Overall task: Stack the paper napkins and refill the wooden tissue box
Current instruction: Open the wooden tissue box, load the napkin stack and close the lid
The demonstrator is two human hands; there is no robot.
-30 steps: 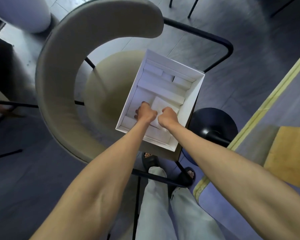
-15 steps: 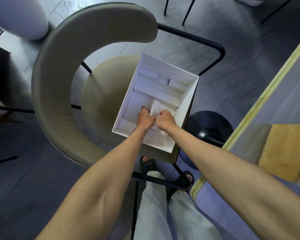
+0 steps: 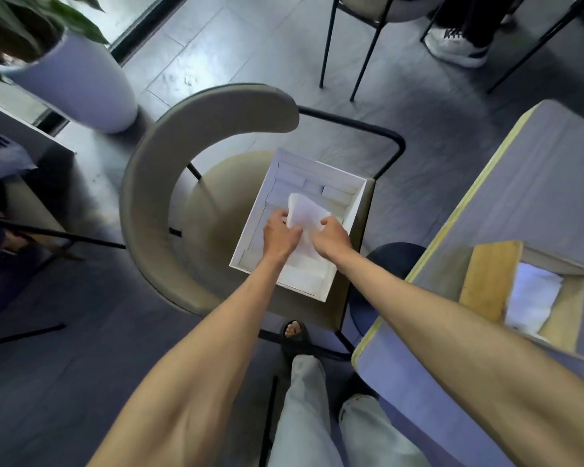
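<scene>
Napkin: lower part lost between the left hand and right hand gripping it; blurred, so I can't count the layers.
White box: near compartments covered by both wrists.
Wooden tissue box: runs off the right edge; its wall hides part of the white stack inside.
Plant: cut off top and left.
Shoe: its wearer is out of frame.

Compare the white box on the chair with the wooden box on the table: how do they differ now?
The white box sits on the chair; the wooden box stands on the table. The white box holds several napkin stacks; the wooden box shows one white pile. The left hand and right hand grip a napkin over the white box; nothing touches the wooden box. Both are open-topped.
</scene>
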